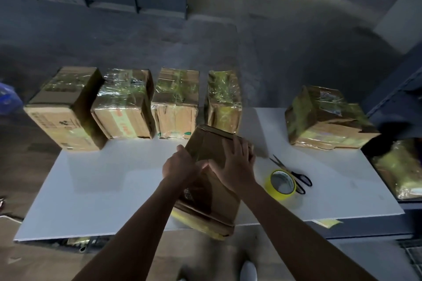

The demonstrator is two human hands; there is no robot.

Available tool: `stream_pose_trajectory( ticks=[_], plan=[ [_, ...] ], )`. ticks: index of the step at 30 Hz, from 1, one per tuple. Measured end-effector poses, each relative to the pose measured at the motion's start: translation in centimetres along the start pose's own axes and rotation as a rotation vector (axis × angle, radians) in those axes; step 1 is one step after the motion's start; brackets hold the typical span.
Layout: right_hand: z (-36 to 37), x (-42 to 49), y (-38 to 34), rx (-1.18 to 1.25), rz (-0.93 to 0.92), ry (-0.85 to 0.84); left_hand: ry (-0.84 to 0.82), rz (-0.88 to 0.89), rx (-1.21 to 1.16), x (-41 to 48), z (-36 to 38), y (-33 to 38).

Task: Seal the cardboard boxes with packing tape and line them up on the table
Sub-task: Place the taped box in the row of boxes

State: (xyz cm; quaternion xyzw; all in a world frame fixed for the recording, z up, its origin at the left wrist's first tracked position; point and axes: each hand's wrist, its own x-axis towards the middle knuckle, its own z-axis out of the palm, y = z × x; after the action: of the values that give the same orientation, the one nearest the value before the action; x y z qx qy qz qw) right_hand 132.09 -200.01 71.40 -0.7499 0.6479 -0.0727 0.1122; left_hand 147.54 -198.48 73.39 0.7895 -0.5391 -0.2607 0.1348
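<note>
A brown cardboard box (211, 198) stands tilted at the near edge of the white table (102, 189), overhanging it slightly. My right hand (235, 164) lies flat with spread fingers on the box's top face. My left hand (180, 164) holds the box's upper left edge, fingers curled at the side. A roll of yellow packing tape (281, 185) lies on the table just right of the box. Several taped boxes stand in a row along the far edge, from the leftmost (66, 107) to the narrow one (225, 100).
Black scissors (294, 174) lie beside the tape roll. Another taped box (326, 118) sits apart at the far right of the table. One more wrapped box (402, 166) rests on a dark shelf beyond the right edge. Grey concrete floor lies behind the table.
</note>
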Motion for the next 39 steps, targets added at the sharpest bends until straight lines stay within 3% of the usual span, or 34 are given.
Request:
stream_pose_trajectory(
  ticks=[4, 9, 16, 20, 27, 32, 39],
  plan=[
    [0.1, -0.5, 2.0, 0.165, 0.020, 0.037, -0.102, 0.007, -0.191, 0.8, 0.3, -1.2],
    [0.0, -1.4, 1.0, 0.653, 0.349, 0.105, -0.319, -0.137, -0.600, 1.3, -0.5, -2.1],
    [0.8, -1.2, 2.8, 1.003, 0.704, -0.119, -0.579, -0.247, -0.743, 1.7, -0.9, -2.4],
    [-0.3, -1.0, 3.0, 1.290, 0.690, -0.293, -0.655, -0.212, -0.681, 2.3, -1.4, -2.1],
    [-3.2, -1.5, 6.5, 1.258, 0.612, -0.257, -0.631, -0.100, -0.652, 1.4, 0.6, 0.4],
    [-8.3, -1.0, 8.6, 1.216, 0.619, -0.279, -0.623, -0.014, -0.777, -0.2, 0.6, 4.3],
    [-15.2, 0.0, 11.5, 1.158, 0.606, -0.126, -0.556, 0.026, -0.961, -0.4, 0.1, 10.7]
  ],
)
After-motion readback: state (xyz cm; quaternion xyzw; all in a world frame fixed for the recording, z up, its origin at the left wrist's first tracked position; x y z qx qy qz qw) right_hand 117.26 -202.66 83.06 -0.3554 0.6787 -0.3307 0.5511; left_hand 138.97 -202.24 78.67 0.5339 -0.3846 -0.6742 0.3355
